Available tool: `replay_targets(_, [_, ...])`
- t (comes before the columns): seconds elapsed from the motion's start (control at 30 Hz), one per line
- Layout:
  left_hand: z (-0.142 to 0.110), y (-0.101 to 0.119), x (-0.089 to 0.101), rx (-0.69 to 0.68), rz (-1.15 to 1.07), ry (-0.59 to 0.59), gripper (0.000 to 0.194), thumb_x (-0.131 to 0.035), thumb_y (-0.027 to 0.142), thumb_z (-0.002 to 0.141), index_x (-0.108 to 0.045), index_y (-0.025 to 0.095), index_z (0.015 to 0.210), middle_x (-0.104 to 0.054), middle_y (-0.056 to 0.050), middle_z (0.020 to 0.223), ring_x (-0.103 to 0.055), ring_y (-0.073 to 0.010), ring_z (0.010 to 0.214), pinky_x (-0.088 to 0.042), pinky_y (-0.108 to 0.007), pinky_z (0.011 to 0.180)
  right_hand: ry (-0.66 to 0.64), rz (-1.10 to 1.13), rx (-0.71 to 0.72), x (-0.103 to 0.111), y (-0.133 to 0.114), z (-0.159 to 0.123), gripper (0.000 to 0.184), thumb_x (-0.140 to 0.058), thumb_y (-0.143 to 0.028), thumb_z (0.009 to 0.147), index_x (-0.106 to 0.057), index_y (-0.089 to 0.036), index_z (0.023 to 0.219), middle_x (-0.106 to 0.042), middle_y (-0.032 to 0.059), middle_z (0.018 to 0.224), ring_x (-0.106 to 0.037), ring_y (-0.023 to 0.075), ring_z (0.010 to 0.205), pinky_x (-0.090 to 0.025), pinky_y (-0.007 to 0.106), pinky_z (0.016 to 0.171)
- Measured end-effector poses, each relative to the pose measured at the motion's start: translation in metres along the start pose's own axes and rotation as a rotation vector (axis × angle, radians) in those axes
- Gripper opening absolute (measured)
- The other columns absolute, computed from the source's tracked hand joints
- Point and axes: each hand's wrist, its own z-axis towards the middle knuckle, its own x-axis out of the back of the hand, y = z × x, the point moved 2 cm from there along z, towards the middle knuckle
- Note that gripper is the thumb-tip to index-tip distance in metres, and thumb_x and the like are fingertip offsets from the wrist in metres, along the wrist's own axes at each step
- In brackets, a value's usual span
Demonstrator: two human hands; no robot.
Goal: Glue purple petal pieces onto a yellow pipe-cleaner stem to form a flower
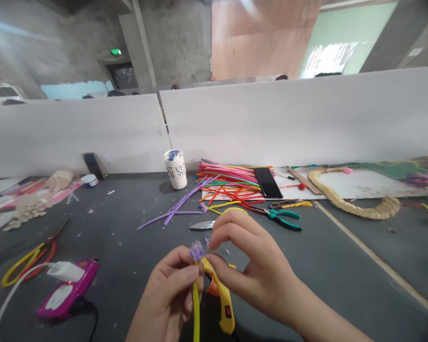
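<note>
My left hand (174,285) is closed around the yellow stem (196,304) of a pipe cleaner flower. The flower's fluffy purple head (197,251) rises just above my left thumb and index finger. Beside it on the right hovers my right hand (249,261), fingers curved with a gap between thumb and index finger and nothing visibly gripped. Small purple scraps (227,251) lie on the table near those fingertips. Underneath the hands sits a yellow hot glue gun (225,304) with a red switch, its upper part partly covered. A blade (201,226) lies beyond, partly hidden by my right hand.
Purple pipe cleaners (185,202), a white cup (176,171), a bundle of coloured pipe cleaners (231,175), a black phone (268,183) and green-handled pliers (283,219) lie ahead. At left are scissors (30,261) and a magenta power strip (71,289). A white partition (271,123) stands behind.
</note>
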Motion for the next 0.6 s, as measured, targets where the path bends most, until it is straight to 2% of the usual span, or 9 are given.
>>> replay_targets(0.1, [0.0016, -0.0022, -0.0002, 0.055, -0.076, -0.016, 0.013, -0.082, 0.020, 0.066, -0.070, 0.016, 0.072, -0.060, 0.004, 0.053, -0.039, -0.0019, 0.039, -0.033, -0.012, 0.041, -0.009, -0.075, 0.089, -0.0029, -0.0007, -0.0008, 0.009, -0.059, -0.010, 0.086, -0.062, -0.017, 0.081, -0.061, 0.0033, 0.080, -0.054, 0.0160, 0.074, -0.045, 0.029, 0.067])
replay_targets(0.2, [0.0013, -0.0022, -0.0015, 0.060, -0.097, 0.001, 0.015, -0.083, 0.019, 0.064, -0.070, 0.016, 0.071, -0.060, 0.004, 0.051, -0.041, -0.0020, 0.039, -0.034, -0.012, 0.042, -0.006, -0.071, 0.083, -0.0054, 0.0004, -0.0007, 0.008, -0.060, -0.010, 0.087, -0.064, -0.015, 0.083, -0.061, 0.0045, 0.080, -0.055, 0.0162, 0.074, -0.046, 0.029, 0.068])
replay_targets(0.37, [-0.0016, 0.0022, -0.0048, 0.017, -0.016, 0.028, 0.014, -0.081, 0.018, 0.067, -0.067, 0.016, 0.068, -0.060, 0.004, 0.052, -0.046, -0.0030, 0.041, -0.035, -0.012, 0.042, -0.005, -0.083, 0.095, -0.0053, 0.0018, 0.0001, 0.010, -0.058, -0.008, 0.087, -0.066, -0.014, 0.087, -0.061, 0.0050, 0.081, -0.055, 0.0159, 0.074, -0.046, 0.029, 0.068])
replay_targets(0.6, [0.0017, 0.0071, -0.0087, -0.031, 0.104, 0.033, 0.014, -0.079, 0.021, 0.068, -0.065, 0.017, 0.067, -0.056, 0.005, 0.051, -0.042, -0.0033, 0.041, -0.033, -0.013, 0.042, 0.007, -0.185, 0.166, -0.0025, 0.0023, 0.0012, 0.014, -0.054, -0.012, 0.092, -0.065, -0.017, 0.085, -0.062, 0.0042, 0.077, -0.052, 0.0162, 0.070, -0.044, 0.030, 0.065])
